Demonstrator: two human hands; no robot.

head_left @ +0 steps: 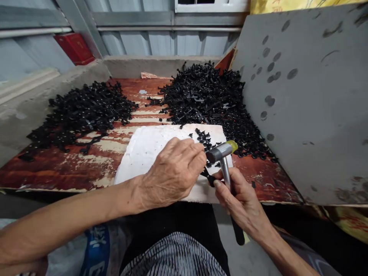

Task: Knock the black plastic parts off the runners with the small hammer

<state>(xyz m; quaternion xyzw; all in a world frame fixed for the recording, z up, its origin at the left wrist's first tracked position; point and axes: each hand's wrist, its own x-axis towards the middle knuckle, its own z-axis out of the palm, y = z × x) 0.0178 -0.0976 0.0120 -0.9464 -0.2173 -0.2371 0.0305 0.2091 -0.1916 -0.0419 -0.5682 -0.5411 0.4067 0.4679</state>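
Note:
My right hand (240, 199) is closed round the metal shaft of a small hammer (222, 152) with a grey head and a yellow tip. The hammer head hovers just above a white slab (149, 147). My left hand (172, 172) rests on the slab with its fingers pinched together on a small black part (207, 177) right under the hammer head. A few small black pieces (203, 137) lie loose on the slab beside my fingers.
Two heaps of black parts lie on the worn red board (57, 168): one at the left (80, 111), a larger one at the back right (209, 96). A grey spotted panel (310, 107) leans along the right side. A concrete ledge and metal wall close off the back.

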